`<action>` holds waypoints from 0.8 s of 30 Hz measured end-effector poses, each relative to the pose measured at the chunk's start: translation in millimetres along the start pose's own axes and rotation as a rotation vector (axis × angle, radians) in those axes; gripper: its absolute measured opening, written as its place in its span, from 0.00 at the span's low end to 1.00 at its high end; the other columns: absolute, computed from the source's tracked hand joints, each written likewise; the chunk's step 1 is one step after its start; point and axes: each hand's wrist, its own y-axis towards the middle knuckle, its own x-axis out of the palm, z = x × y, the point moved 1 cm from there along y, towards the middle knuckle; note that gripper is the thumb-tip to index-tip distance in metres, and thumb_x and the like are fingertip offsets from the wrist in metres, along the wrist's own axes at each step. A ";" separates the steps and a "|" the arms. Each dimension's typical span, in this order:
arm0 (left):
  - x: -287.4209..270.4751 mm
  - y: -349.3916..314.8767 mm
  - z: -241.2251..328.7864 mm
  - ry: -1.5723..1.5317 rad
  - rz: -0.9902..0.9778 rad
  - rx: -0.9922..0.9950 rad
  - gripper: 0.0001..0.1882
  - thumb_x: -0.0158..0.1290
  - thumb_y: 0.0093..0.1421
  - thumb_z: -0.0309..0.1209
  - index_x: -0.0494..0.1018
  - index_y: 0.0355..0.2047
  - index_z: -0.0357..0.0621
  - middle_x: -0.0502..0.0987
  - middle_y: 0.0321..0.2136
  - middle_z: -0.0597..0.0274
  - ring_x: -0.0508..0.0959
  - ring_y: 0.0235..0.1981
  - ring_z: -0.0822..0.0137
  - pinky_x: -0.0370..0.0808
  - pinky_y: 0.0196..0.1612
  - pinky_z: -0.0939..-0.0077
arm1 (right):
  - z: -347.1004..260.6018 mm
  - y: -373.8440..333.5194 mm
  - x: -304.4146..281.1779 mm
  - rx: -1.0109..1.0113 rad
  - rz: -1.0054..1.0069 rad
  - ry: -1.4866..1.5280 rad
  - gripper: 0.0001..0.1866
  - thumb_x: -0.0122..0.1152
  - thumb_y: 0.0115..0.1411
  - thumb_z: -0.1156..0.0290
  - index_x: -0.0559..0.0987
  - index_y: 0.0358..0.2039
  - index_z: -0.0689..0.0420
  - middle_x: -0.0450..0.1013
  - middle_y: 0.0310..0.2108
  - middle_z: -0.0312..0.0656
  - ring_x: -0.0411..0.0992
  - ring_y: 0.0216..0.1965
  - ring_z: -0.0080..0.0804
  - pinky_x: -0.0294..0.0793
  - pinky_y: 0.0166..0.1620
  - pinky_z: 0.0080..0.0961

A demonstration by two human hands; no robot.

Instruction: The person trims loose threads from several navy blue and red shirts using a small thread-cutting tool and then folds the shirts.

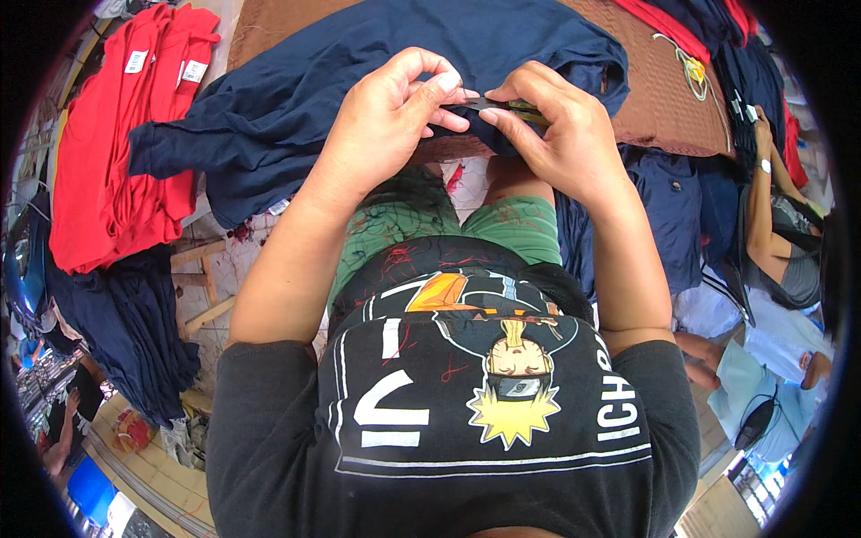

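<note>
A navy blue garment point(296, 90) lies spread over the table edge in front of me, its sleeve reaching out to the left. Above its near edge my two hands meet. My right hand point(569, 125) is closed around small thread snips point(529, 113), whose dark blades point left toward my other hand. The fingertips of my left hand point(386, 112) are pinched together right beside the blade tips. What they hold is too small to make out; dark cloth shows just below them.
Red garments with white tags point(117, 152) are piled at the left, above hanging navy garments point(126, 332). Brown quilted cloth point(664, 117) covers the table, with a looped yellowish cord point(695, 76) on it. More navy clothes point(659, 211) hang at right, near another person's arm point(760, 197).
</note>
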 end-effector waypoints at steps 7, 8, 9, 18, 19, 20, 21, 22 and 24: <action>-8.1 -1.6 5.3 0.302 0.042 0.389 0.10 0.47 0.64 0.34 0.73 0.33 0.40 0.76 0.42 0.52 0.75 0.40 0.73 0.67 0.39 0.85 | -4.2 2.8 -2.9 -0.024 -0.071 -0.059 0.10 0.62 0.51 0.64 0.74 0.28 0.56 0.71 0.26 0.41 0.72 0.28 0.44 0.71 0.29 0.35; -13.2 -2.6 17.4 0.319 -0.111 0.461 0.13 0.46 0.64 0.34 0.74 0.29 0.39 0.75 0.43 0.50 0.73 0.42 0.71 0.66 0.42 0.81 | -2.6 1.7 -4.7 -0.008 -0.052 -0.054 0.10 0.62 0.50 0.64 0.75 0.28 0.56 0.71 0.27 0.41 0.73 0.28 0.44 0.71 0.29 0.35; -22.7 -5.5 38.4 0.335 -0.266 0.533 0.16 0.45 0.64 0.35 0.75 0.24 0.39 0.74 0.43 0.49 0.71 0.44 0.68 0.65 0.46 0.78 | -0.9 0.5 -8.0 0.009 -0.032 -0.049 0.11 0.63 0.50 0.64 0.75 0.28 0.56 0.71 0.27 0.41 0.73 0.28 0.43 0.71 0.30 0.35; -76.2 -44.7 75.6 0.278 -0.173 0.585 0.20 0.40 0.66 0.40 0.70 0.22 0.44 0.73 0.32 0.55 0.71 0.38 0.62 0.64 0.44 0.71 | -0.7 -0.6 -21.8 -0.042 -0.012 0.103 0.19 0.71 0.44 0.67 0.77 0.37 0.57 0.74 0.32 0.40 0.74 0.32 0.35 0.74 0.37 0.26; -65.8 -39.8 67.0 0.308 -0.080 0.517 0.16 0.43 0.65 0.37 0.71 0.24 0.43 0.73 0.32 0.55 0.71 0.38 0.64 0.65 0.44 0.73 | 0.5 -4.0 -15.8 -0.015 -0.050 0.085 0.19 0.70 0.44 0.67 0.77 0.37 0.55 0.74 0.34 0.40 0.74 0.33 0.37 0.74 0.37 0.27; -56.8 -38.4 57.0 0.294 -0.057 0.417 0.03 0.52 0.58 0.27 0.71 0.29 0.41 0.74 0.34 0.58 0.72 0.39 0.69 0.67 0.43 0.77 | -0.2 -4.9 -10.3 0.001 -0.074 0.090 0.19 0.70 0.44 0.67 0.77 0.38 0.55 0.75 0.35 0.41 0.75 0.33 0.38 0.74 0.38 0.28; -47.9 -37.4 46.9 0.432 -0.009 0.364 0.08 0.59 0.52 0.28 0.71 0.30 0.41 0.75 0.35 0.62 0.72 0.38 0.72 0.67 0.42 0.78 | -0.1 -5.8 -3.6 0.017 -0.098 0.091 0.19 0.69 0.45 0.66 0.77 0.38 0.54 0.75 0.36 0.41 0.75 0.34 0.39 0.74 0.38 0.29; -38.7 -35.0 35.7 0.628 0.024 0.407 0.13 0.63 0.48 0.31 0.72 0.31 0.41 0.75 0.35 0.64 0.73 0.37 0.72 0.69 0.42 0.77 | 3.4 -7.5 3.7 0.028 -0.094 0.102 0.18 0.68 0.44 0.68 0.77 0.38 0.53 0.75 0.35 0.41 0.75 0.34 0.39 0.74 0.37 0.30; -22.2 -32.8 4.0 0.894 0.153 0.437 0.15 0.64 0.46 0.33 0.73 0.31 0.41 0.74 0.38 0.61 0.74 0.38 0.67 0.70 0.42 0.73 | 4.4 -6.5 9.3 0.045 -0.115 0.113 0.17 0.67 0.44 0.70 0.77 0.38 0.54 0.75 0.34 0.41 0.75 0.34 0.39 0.74 0.37 0.30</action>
